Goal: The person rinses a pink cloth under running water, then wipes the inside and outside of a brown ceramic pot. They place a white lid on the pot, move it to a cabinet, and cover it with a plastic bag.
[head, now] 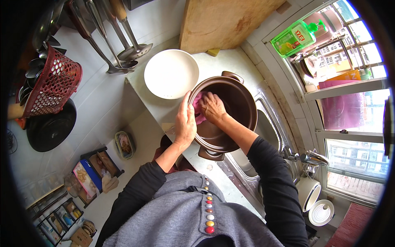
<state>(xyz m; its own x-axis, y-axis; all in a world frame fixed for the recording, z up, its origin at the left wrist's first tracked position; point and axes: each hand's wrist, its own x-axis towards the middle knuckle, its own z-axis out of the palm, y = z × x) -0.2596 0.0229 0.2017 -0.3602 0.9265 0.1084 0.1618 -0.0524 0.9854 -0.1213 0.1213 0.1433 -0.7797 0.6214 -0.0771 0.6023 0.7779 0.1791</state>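
Note:
A deep brown two-handled pot (234, 136) is tilted at the counter's edge, partly over the sink. Inside it, my right hand (212, 108) presses a pink cloth (199, 119) against the left inner wall. My left hand (186, 122) braces the pot's outer left side, thumb near the rim and fingers pointing away from me. Just beyond the left hand lies a round white bowl or pan (172, 74) on the counter. Part of the cloth is hidden under the right fingers.
The sink (269, 123) with its faucet (311, 159) borders the pot on the right. A wooden cutting board (222, 24) leans at the back, near a yellow sponge piece (213, 52). Ladles (118, 66) hang at left beside a red perforated basket (54, 81). Green soap bottle (293, 40) stands by the window.

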